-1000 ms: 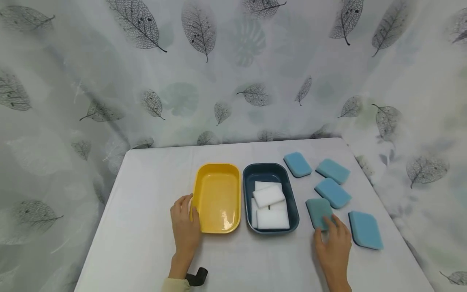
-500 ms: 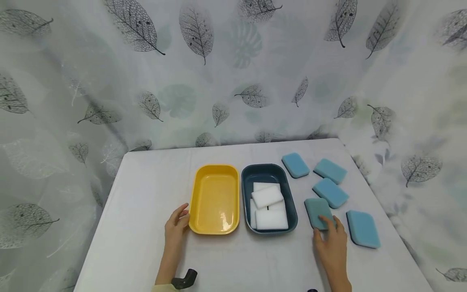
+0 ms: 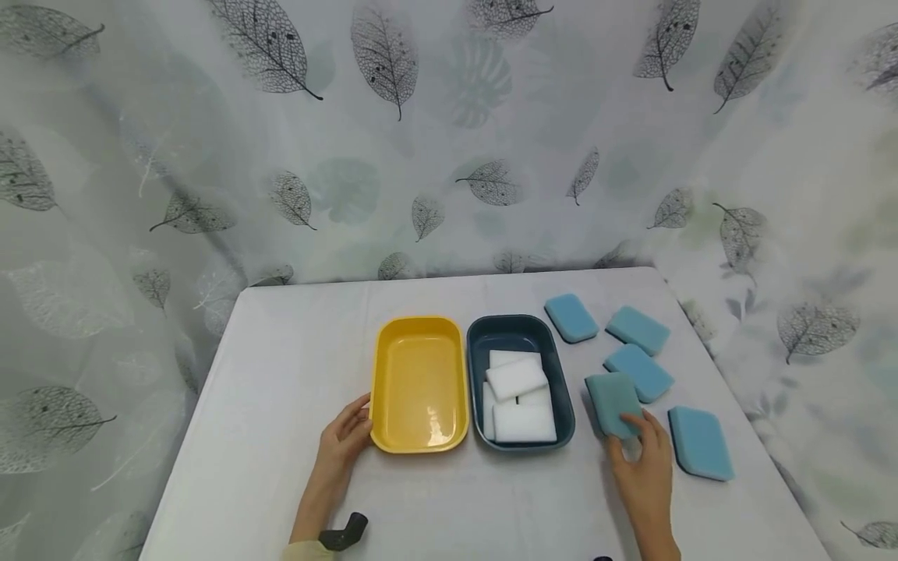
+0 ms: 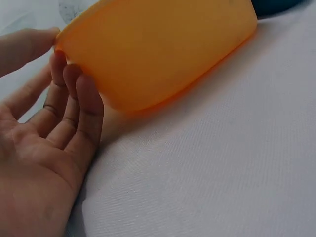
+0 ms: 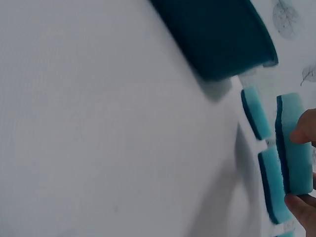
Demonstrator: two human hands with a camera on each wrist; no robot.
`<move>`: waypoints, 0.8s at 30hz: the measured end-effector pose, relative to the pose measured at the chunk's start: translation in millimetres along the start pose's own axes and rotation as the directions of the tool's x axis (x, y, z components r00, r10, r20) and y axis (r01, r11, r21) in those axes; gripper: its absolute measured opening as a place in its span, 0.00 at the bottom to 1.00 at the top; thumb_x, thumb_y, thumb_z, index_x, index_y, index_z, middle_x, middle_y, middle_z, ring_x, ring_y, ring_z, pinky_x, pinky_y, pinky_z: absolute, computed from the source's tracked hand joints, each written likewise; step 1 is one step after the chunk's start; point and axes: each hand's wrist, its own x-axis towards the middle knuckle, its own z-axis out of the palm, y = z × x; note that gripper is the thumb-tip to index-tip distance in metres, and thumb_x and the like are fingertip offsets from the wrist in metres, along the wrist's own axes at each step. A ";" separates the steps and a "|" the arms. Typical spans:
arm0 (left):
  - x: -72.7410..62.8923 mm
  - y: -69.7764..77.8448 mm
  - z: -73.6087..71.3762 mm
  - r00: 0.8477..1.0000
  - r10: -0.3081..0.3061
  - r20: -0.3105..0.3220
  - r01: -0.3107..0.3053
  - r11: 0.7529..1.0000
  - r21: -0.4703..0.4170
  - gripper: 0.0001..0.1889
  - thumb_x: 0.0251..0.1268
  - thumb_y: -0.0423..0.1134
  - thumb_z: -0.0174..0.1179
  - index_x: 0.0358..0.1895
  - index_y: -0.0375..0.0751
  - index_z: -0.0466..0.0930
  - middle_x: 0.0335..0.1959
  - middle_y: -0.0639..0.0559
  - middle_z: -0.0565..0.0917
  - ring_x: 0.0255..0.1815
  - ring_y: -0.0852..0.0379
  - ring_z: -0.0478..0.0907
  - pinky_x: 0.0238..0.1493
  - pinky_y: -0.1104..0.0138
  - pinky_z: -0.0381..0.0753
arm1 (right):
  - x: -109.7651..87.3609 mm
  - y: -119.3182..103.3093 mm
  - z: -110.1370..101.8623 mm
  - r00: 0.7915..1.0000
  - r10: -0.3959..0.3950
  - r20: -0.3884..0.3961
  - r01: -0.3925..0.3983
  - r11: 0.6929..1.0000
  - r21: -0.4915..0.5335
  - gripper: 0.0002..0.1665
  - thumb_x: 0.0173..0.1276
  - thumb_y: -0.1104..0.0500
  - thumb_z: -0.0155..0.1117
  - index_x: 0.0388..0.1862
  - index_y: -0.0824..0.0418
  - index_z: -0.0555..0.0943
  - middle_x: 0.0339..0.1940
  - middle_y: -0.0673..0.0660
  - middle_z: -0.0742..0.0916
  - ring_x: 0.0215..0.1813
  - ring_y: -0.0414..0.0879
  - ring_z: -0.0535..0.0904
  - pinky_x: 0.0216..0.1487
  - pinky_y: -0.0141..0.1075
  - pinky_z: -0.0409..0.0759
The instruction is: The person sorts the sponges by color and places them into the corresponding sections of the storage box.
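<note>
At the left edge of a yellow tray (image 3: 419, 386), my left hand (image 3: 344, 436) pinches the rim with bent fingers. In the left wrist view, the thumb meets the rim and the other fingertips gather below it, by the tray's outer wall (image 4: 168, 49). My right hand (image 3: 641, 467) pinches a teal sponge (image 3: 613, 403) by its near end between thumb and fingers. The right wrist view shows this sponge (image 5: 295, 153) edge-on, with a dark scouring layer, raised off the table. Immediately right of the yellow tray stands a dark blue tray (image 3: 491, 331) holding several white sponges (image 3: 522, 421).
Several more blue sponges lie to the right: one blue sponge (image 3: 571, 318) near the dark tray, others behind the right hand, and a larger-looking blue sponge (image 3: 700, 442) beside it. White cloth covers the table (image 3: 295, 351). A leaf-patterned curtain (image 3: 449, 140) hangs behind.
My right hand has lifted the teal sponge slightly off the table. The left hand has shifted its hold, and the yellow tray has slid a little right, against the dark blue tray.
</note>
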 end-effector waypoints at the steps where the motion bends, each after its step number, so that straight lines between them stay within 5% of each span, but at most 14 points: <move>1: 1.6 -0.1 0.6 1.000 0.002 -0.001 -0.002 1.000 -0.008 0.27 0.75 0.37 0.62 0.74 0.44 0.72 0.54 0.50 0.83 0.51 0.61 0.84 0.52 0.71 0.87 | 0.8 -3.8 0.0 1.000 -0.009 -0.003 0.009 1.000 0.020 0.26 0.62 0.74 0.68 0.60 0.69 0.78 0.74 0.74 0.71 0.73 0.75 0.67 0.66 0.70 0.72; 4: 3.6 -1.0 0.5 1.000 0.006 -0.018 -0.007 1.000 -0.020 0.26 0.73 0.36 0.64 0.73 0.44 0.74 0.52 0.50 0.84 0.49 0.60 0.85 0.49 0.69 0.89 | 1.4 -17.2 3.1 0.998 -0.059 0.003 0.059 0.996 0.070 0.26 0.64 0.74 0.68 0.61 0.67 0.77 0.76 0.71 0.71 0.75 0.71 0.68 0.68 0.63 0.74; 7: 4.1 -4.5 -1.4 1.000 0.002 -0.024 -0.002 1.000 -0.028 0.26 0.73 0.35 0.64 0.72 0.43 0.74 0.50 0.51 0.85 0.48 0.59 0.86 0.47 0.66 0.90 | 0.0 -32.7 10.5 0.989 -0.148 0.025 0.145 0.985 0.094 0.27 0.64 0.74 0.69 0.61 0.65 0.77 0.76 0.69 0.71 0.75 0.68 0.69 0.76 0.37 0.73; 11: 2.3 -10.7 -4.8 1.000 -0.005 -0.011 0.004 0.999 -0.050 0.27 0.73 0.32 0.63 0.74 0.40 0.72 0.49 0.51 0.84 0.46 0.60 0.86 0.46 0.65 0.91 | -5.3 -54.2 25.9 0.939 -0.334 0.080 0.320 0.935 0.155 0.30 0.59 0.77 0.72 0.60 0.64 0.78 0.74 0.68 0.73 0.72 0.67 0.72 0.69 0.09 0.58; 14: 0.9 -14.1 -6.9 1.000 -0.002 -0.007 0.001 0.998 -0.067 0.28 0.72 0.31 0.63 0.73 0.39 0.71 0.49 0.52 0.84 0.45 0.61 0.86 0.45 0.67 0.91 | -11.7 -70.4 38.5 0.884 -0.444 0.147 0.417 0.891 0.181 0.31 0.57 0.76 0.73 0.59 0.60 0.78 0.74 0.65 0.74 0.71 0.64 0.74 0.69 0.14 0.65; 20: 2.1 -15.2 -6.7 1.000 0.010 -0.009 -0.011 0.996 -0.094 0.28 0.72 0.30 0.63 0.73 0.36 0.71 0.49 0.51 0.84 0.45 0.61 0.86 0.45 0.67 0.91 | -18.3 -102.7 61.7 0.784 -0.517 0.344 0.476 0.856 0.202 0.30 0.62 0.66 0.76 0.58 0.45 0.76 0.78 0.53 0.72 0.73 0.54 0.75 0.65 0.50 0.84; 24: 4.4 -10.9 -4.6 1.000 0.009 -0.021 -0.011 0.995 -0.097 0.29 0.71 0.30 0.64 0.74 0.36 0.70 0.51 0.52 0.86 0.44 0.61 0.87 0.42 0.69 0.90 | -18.9 -119.0 78.2 0.684 -0.572 0.453 0.512 0.819 0.260 0.25 0.65 0.64 0.75 0.56 0.45 0.77 0.78 0.52 0.73 0.76 0.53 0.73 0.70 0.51 0.81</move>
